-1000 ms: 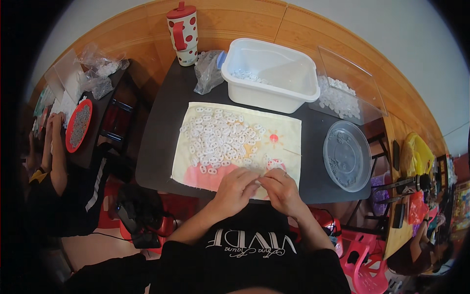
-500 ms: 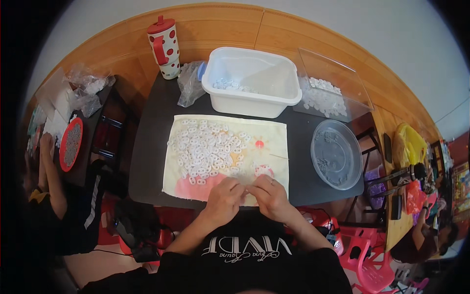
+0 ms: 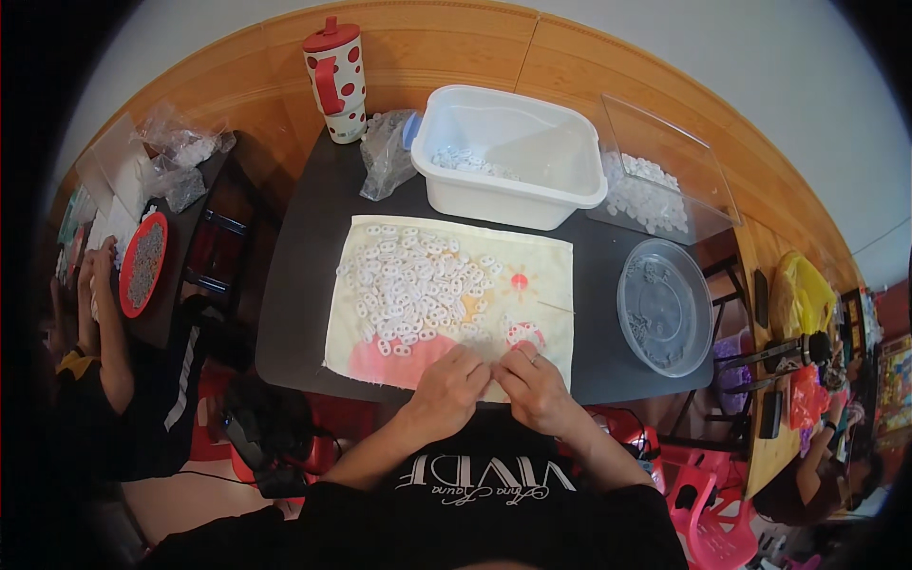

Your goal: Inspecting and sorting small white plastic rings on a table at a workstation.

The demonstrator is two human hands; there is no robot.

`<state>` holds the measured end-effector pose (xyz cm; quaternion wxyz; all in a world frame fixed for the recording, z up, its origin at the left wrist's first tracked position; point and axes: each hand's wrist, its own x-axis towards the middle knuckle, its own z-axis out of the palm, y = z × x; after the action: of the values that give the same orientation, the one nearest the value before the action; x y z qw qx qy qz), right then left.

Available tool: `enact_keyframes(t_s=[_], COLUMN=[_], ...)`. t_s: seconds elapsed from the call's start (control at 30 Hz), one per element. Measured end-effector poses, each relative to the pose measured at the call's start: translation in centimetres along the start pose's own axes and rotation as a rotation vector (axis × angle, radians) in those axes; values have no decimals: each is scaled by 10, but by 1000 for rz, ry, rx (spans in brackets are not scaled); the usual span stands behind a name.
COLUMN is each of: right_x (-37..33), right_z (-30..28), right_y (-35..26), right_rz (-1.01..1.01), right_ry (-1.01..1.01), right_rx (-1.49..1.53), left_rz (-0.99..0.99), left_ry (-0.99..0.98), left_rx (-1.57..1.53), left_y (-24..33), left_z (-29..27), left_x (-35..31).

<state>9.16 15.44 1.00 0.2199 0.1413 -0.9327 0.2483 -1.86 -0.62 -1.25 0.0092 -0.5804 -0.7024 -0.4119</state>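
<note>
My left hand [image 3: 454, 385] and my right hand [image 3: 535, 385] meet fingertip to fingertip over the front edge of a pale yellow cloth [image 3: 551, 247]. Both are closed in a pinch; whatever lies between the fingers is too small and covered to make out. Ahead of the left hand, a heap of small white two-holed plastic pieces [image 3: 408, 285] is spread across the cloth. Just beyond the right hand, a few white pieces [image 3: 525, 334] appear on a pink patch. A thin needle-like stick [image 3: 556, 307] lies by the cloth's right edge.
Behind the cloth stands a white tub [image 3: 513, 195] with small pieces inside. A clear plastic box [image 3: 655, 199] and a round clear tray [image 3: 665, 309] sit to the right. A spotted tumbler [image 3: 337, 85] and plastic bag [image 3: 388, 157] are back left. Another person's arms [image 3: 104, 313] work beside a red tray [image 3: 142, 264].
The whole view has shifted a little, with the table sitting further right in the picture. My hands stay pinched together at the same spot on the cloth.
</note>
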Motion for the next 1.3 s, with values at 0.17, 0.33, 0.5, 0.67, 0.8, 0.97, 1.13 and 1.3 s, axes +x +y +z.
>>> enact_keyframes(t_s=[0.17, 0.33, 0.5, 0.67, 0.8, 0.97, 1.13, 1.3], right_x=[-1, 0, 2, 0, 10, 89, 89, 67], right_z=[0, -2, -3, -3, -55, -174, -172, -44], right_y=[0, -1, -2, 7, 38, 114, 136, 63], right_rz=[-14, -30, -34, 33, 46, 188, 258, 137], right_ry=[-29, -46, -62, 49, 210, 635, 570, 55], right_rx=[-1, -14, -32, 76, -364, -515, -524, -53], left_rz=[24, 26, 47, -82, -126, -71, -69, -44], left_ry=[-10, -24, -22, 17, 93, 67, 67, 98], left_rx=[13, 33, 34, -171, -174, -131, -154, -135], left_y=[1, 4, 1, 1, 5, 0, 0, 0], left_z=[-2, -3, -4, -7, -11, -7, -9, -9], left_x=[1, 2, 3, 4, 3, 0, -2, -3])
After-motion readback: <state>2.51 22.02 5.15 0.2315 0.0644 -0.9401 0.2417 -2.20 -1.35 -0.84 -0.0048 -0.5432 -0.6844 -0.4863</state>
